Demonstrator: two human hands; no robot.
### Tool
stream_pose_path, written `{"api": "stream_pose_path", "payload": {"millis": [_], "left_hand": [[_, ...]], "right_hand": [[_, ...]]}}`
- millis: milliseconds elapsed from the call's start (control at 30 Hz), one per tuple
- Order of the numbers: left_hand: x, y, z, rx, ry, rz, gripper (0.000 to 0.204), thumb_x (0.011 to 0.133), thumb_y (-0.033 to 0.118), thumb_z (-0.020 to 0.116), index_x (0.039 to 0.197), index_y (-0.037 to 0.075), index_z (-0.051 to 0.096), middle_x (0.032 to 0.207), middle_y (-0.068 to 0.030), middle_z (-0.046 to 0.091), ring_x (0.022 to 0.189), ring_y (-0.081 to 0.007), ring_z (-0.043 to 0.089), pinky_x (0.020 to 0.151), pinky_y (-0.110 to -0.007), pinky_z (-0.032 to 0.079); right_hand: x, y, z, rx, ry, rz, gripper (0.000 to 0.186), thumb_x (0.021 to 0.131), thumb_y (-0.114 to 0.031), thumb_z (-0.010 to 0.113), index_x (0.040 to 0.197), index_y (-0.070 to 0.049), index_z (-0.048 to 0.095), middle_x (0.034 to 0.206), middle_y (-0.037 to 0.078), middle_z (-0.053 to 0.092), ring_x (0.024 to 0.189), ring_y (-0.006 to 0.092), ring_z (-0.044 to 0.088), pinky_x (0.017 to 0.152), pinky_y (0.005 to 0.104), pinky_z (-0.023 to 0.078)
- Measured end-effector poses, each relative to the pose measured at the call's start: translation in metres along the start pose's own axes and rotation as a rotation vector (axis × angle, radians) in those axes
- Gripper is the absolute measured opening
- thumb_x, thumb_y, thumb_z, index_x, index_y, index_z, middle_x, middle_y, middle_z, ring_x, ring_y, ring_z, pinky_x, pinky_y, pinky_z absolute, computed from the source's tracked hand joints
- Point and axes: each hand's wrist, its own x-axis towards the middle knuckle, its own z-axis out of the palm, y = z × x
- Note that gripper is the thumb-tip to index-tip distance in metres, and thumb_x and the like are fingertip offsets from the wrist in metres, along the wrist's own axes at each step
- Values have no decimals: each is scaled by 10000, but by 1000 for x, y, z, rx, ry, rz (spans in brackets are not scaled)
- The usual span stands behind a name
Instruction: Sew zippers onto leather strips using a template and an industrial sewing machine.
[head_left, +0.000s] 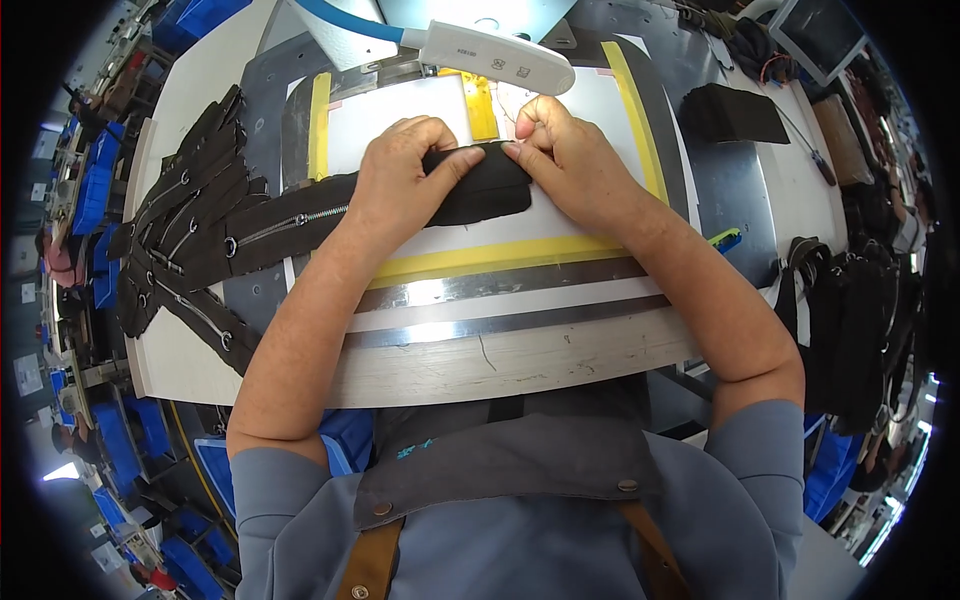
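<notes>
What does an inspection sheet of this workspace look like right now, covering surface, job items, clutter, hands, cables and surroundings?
Surface: white panel edged with yellow tape.
Job's things: dark fabric piece on the panel; zippered strip runs left from the left hand; whether they join is hidden.
Clutter: zippered pieces heaped left; dark folded fabric and green tool right.
Hands: left and right hand both pinch the piece's far edge, thumbs close together.
Cables: what looks like orange wire at upper right; route unclear.
Surroundings: blue bins left; screen upper right.
</notes>
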Motion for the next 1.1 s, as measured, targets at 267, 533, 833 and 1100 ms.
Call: {"api": "stream_pose_path", "payload": {"millis": [267,533,833,1100], "left_hand": [[11,0,-12,160,-94,-144,260,843,313,796,781,78,704,736,-115,721,679,-240,698,637,-369,530],[47,-36,2,288,24,-2,270,825,344,815,777,96,717,705,-74,712,610,-202,646,608,-361,515],[58,-37,4,405,-24,-96,327,849,447,775,926,130,795,789,-99,738,657,-217,670,626,-381,546],[34,-28,3,157,-32,94,320,761,287,855,1037,137,793,994,-52,736,1088,-234,624,1001,-441,417]], "right_hand": [[-4,11,-7,-213,-18,-333,145,871,-183,741,906,-51,694,818,68,684,773,216,675,688,339,532],[18,29,-10,-464,117,-460,195,850,-210,759,986,-73,778,887,28,657,839,183,641,732,331,536],[25,34,-6,-507,154,-505,195,856,-223,755,986,-78,771,930,12,739,870,165,624,745,315,542],[24,40,-7,-547,219,-587,182,850,-234,760,967,-96,777,895,-18,748,843,157,631,754,330,537]]}}
